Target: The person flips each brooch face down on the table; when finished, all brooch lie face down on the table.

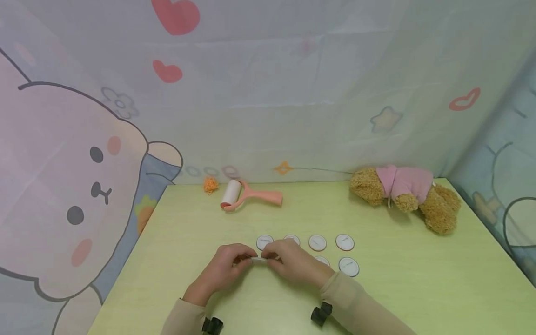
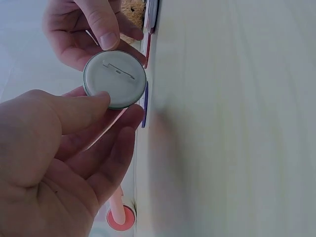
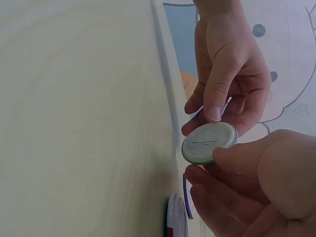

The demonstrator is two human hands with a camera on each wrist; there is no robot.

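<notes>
A round pin-back button badge [image 2: 121,91] is held just above the table, its white back with the metal pin turned toward the wrists. My left hand [image 1: 222,269] pinches one edge, thumb on the back and fingers beneath. The opposite edge is pinched by my right hand [image 1: 296,264] in the same way. In the right wrist view a greenish rim shows on the badge [image 3: 202,141]; its front face is hidden. Several more badges lie pin side up just beyond and right of the hands, among them one badge [image 1: 349,266] near the right sleeve. My right hand partly covers some.
A lint roller [image 1: 259,196] with a pink handle lies toward the back of the table [image 1: 167,242]. Left of it sits a small orange fuzzy ball [image 1: 211,184]. A teddy bear [image 1: 404,188] in a pink top lies at the back right, against the printed cloth backdrop [image 1: 268,116].
</notes>
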